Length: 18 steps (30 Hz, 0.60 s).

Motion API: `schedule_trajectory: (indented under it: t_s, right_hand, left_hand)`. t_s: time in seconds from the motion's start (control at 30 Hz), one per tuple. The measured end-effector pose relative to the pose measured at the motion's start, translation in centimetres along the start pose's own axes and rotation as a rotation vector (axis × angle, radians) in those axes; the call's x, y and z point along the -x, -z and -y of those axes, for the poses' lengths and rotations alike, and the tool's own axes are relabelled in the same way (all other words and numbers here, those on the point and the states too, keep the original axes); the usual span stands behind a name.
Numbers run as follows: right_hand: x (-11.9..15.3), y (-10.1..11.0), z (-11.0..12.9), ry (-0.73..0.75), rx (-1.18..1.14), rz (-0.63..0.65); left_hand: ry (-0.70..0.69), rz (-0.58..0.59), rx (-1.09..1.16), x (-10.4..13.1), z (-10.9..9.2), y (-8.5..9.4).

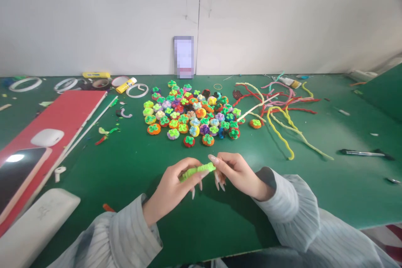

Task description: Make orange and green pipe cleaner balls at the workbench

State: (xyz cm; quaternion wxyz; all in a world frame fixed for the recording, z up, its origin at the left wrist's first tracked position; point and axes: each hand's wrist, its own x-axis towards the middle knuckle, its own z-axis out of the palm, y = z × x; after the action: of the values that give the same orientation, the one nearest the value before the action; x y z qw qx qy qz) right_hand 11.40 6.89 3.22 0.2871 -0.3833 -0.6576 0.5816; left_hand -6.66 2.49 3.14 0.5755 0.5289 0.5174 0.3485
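A light green fuzzy strip [205, 168], bent or coiled, lies between the thumb and fingers of my left hand [176, 184]. My right hand [240, 173] is at the strip's right end, its thumb and index finger pinched together against the tip. Whether the right fingertips grip the strip or only touch it is hard to tell. Beyond both hands lies a pile of small multicoloured fuzzy flower-like pieces [201, 113], and one orange and green piece [255, 123] sits apart on its right.
Red, pink and yellow fuzzy stems [282, 134] spread at the right on the green table [125, 176]. A red board [72, 104] holding a phone is at the left, near a white case [47, 217]. Tape rolls [137, 90] and a propped screen [184, 56] stand behind.
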Motion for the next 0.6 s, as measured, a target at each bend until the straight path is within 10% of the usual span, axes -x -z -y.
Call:
schedule_trajectory:
  t_s: [0.6]
  right_hand:
    - [0.01, -0.04, 0.01, -0.027, -0.011, 0.015]
  left_hand:
    - [0.161, 0.147, 0.176, -0.16, -0.59, -0.41]
